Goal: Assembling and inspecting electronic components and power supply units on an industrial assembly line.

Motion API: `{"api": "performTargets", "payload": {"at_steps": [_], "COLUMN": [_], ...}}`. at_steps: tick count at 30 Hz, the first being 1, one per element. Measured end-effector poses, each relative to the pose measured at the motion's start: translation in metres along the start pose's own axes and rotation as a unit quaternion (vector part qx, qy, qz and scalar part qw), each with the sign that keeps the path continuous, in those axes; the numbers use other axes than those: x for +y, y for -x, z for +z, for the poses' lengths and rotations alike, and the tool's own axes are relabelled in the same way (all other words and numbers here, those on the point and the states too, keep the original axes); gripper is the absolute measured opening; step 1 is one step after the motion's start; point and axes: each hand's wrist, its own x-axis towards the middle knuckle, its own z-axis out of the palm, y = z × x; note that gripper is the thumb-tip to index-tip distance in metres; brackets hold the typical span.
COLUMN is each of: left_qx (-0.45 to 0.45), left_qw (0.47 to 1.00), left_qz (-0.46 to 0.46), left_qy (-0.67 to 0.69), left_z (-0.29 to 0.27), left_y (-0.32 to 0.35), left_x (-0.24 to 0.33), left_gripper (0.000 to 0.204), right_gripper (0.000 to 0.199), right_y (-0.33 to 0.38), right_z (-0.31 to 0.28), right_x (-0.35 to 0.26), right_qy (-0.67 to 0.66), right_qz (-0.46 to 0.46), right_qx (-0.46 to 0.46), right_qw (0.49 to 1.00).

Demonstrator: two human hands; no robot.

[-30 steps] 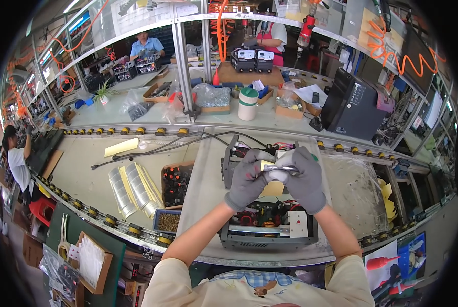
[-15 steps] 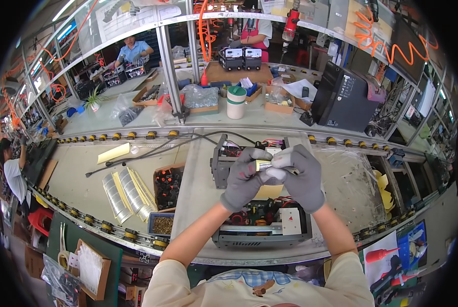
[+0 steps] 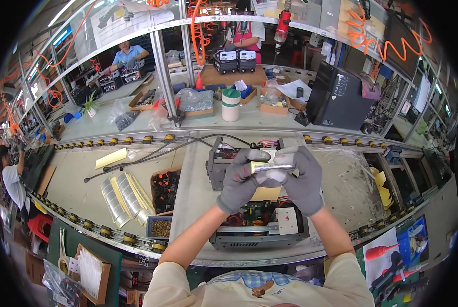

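Note:
In grey gloves, my left hand [image 3: 237, 181] and my right hand [image 3: 303, 183] are raised close together over the bench. Between them they pinch a narrow silver label strip [image 3: 271, 167] with a yellow edge at its left end, held level. Fingers of both hands hide its ends. Below the wrists lies an open dark metal device chassis [image 3: 259, 240], with circuit parts and a white panel inside. Behind the hands stands a second open chassis [image 3: 217, 171], partly covered by my left hand. A yellow sheet [image 3: 266, 194] shows between the two chassis.
Left of the work spot lie silver label sheets with yellow backing [image 3: 120, 197], a box of black and orange parts [image 3: 166, 190] and a blue bin of small screws [image 3: 161, 228]. Black cables [image 3: 137, 162] cross the bench. A white-green canister [image 3: 230, 106] stands beyond the roller rail.
More of the silver strip now shows between my fingers, as my hands have drawn slightly apart. The whole view has shifted a little.

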Motion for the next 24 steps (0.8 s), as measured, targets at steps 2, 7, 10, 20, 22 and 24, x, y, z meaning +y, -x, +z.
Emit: {"api": "performTargets", "payload": {"at_steps": [2, 7, 10, 20, 22, 24], "left_qx": [-0.009, 0.003, 0.010, 0.013, 0.001, -0.007], "left_qw": [1.000, 0.999, 0.999, 0.998, 0.999, 0.999], "left_qz": [0.000, -0.033, 0.002, -0.042, -0.047, -0.042], "left_qy": [-0.016, 0.026, 0.035, 0.050, 0.025, 0.018], "left_z": [0.002, 0.001, 0.005, 0.005, 0.004, 0.005], "left_y": [-0.001, 0.004, 0.003, 0.004, 0.002, -0.001], "left_x": [0.002, -0.001, -0.001, 0.004, 0.006, 0.008], "left_gripper": [0.030, 0.030, 0.030, 0.029, 0.031, 0.033], "right_gripper": [0.022, 0.022, 0.023, 0.017, 0.018, 0.020], "right_y": [0.003, -0.013, -0.016, -0.004, -0.004, -0.004], "right_z": [-0.001, -0.008, -0.008, -0.001, 0.002, 0.003], "right_x": [0.000, -0.011, -0.003, 0.000, -0.001, 0.000], "right_qy": [-0.033, -0.059, -0.018, -0.035, -0.028, 0.025], "right_qz": [-0.001, -0.004, -0.026, -0.099, -0.106, -0.137], "right_qx": [-0.002, -0.052, -0.090, -0.074, -0.045, 0.006], "right_qw": [0.999, 0.997, 0.995, 0.992, 0.993, 0.990]}}
